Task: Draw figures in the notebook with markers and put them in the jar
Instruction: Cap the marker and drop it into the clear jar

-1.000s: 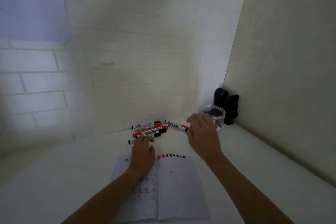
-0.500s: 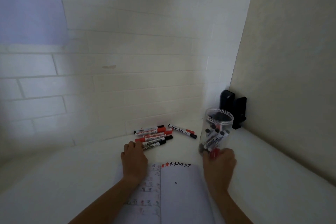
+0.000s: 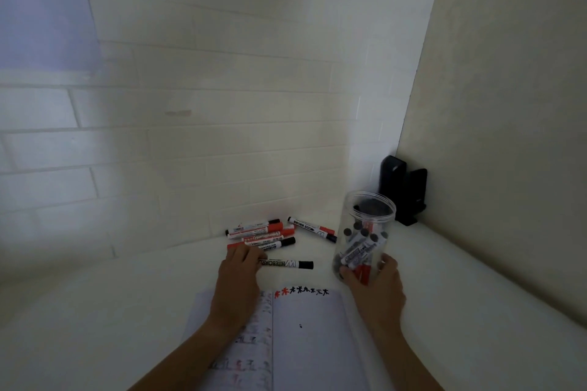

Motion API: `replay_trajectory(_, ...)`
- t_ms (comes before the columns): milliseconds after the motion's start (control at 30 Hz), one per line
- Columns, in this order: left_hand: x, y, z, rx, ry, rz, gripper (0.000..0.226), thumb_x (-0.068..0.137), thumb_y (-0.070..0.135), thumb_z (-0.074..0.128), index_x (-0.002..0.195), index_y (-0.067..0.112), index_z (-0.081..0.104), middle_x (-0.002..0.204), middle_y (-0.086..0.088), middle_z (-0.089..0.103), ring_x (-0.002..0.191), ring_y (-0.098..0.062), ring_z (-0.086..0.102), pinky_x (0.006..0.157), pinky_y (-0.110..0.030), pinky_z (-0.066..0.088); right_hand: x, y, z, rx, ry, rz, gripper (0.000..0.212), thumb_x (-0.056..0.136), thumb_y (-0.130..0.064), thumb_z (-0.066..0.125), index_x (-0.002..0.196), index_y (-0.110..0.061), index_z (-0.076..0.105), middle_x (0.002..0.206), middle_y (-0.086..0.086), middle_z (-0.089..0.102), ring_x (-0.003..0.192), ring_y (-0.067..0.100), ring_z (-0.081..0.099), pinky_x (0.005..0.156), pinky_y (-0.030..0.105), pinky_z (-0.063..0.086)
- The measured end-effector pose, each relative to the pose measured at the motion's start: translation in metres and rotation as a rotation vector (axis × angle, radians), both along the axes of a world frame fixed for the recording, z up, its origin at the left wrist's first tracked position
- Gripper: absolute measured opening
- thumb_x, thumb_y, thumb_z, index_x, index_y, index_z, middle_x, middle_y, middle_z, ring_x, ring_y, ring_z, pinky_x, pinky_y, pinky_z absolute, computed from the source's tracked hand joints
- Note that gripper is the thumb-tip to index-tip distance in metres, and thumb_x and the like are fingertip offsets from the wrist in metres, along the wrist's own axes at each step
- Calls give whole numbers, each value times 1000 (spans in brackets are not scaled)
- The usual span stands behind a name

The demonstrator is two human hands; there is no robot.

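Observation:
An open notebook [image 3: 305,336] lies on the white table, with a row of small red and black figures along the top of its right page. My left hand [image 3: 236,282] holds one end of a black whiteboard marker [image 3: 287,263] just above the notebook. A pile of red and black markers [image 3: 262,233] lies behind it by the wall. My right hand [image 3: 379,287] grips the base of a clear plastic jar [image 3: 365,232] that stands tilted to the right of the notebook, with several markers inside.
A single marker [image 3: 313,228] lies between the pile and the jar. A black device [image 3: 403,189] stands in the corner behind the jar. The tiled wall is close behind, a beige wall to the right. A paper sheet [image 3: 41,9] hangs upper left.
My right hand went from above the jar's rim to its base and pulled the jar nearer. My left hand drew one black marker out of the pile toward the notebook.

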State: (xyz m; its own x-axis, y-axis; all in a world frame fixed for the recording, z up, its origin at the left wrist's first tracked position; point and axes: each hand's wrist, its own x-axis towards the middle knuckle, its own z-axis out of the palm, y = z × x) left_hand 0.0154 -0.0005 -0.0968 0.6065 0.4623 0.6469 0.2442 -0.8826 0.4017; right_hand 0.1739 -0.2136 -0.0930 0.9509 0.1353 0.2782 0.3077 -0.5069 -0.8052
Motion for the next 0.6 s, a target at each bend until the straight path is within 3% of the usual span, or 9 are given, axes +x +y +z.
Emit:
replay_trajectory(100,0,0,3,30,-25,-73,25,89,-4,61,102,17,65,102,4,57,98,-17,51,77,-35,48,-8,1,-2,-7,-4,62,105,66,-63,85,144,-9,40,136,12,57,122,33,56,103,52,47)
replay_trajectory(200,-1,-2,3,53,-39,-148,19,96,7,51,103,17,65,103,4,56,96,-16,53,80,-31,47,-18,3,2,28,7,52,116,68,-56,88,155,-7,28,150,18,44,138,37,42,111,56,39)
replay_trajectory(267,-2,-3,3,53,-49,-174,24,97,14,43,105,17,65,105,5,56,97,-16,53,82,-29,45,-27,3,13,67,-172,-27,108,71,-44,90,153,-3,31,152,21,39,140,39,36,111,57,35)
replay_trajectory(333,-2,-5,5,52,-69,-188,21,95,9,48,106,16,65,106,5,55,98,-16,53,84,-25,44,-37,2,20,94,-518,-21,77,78,-28,86,139,-1,48,142,21,46,131,36,45,107,47,42)
replay_trajectory(433,-3,-11,10,108,-79,-268,22,94,1,55,108,14,66,107,3,56,99,-16,52,86,-17,37,-54,7,17,-9,-806,295,31,91,-19,71,119,-9,65,123,9,55,105,19,58,88,32,56)
replay_trajectory(533,-5,-16,13,173,-103,-394,22,104,17,45,114,13,63,109,1,56,99,-13,50,88,-18,37,-59,18,3,-248,-852,486,31,94,-33,58,116,-15,69,104,1,57,82,14,58,66,23,51)
replay_trajectory(600,-9,-22,18,87,-153,-431,26,107,29,38,122,16,55,109,5,53,99,-6,49,89,-17,39,-58,25,1,-309,-835,516,25,93,-34,54,105,-19,69,93,-3,54,68,13,56,51,22,47)
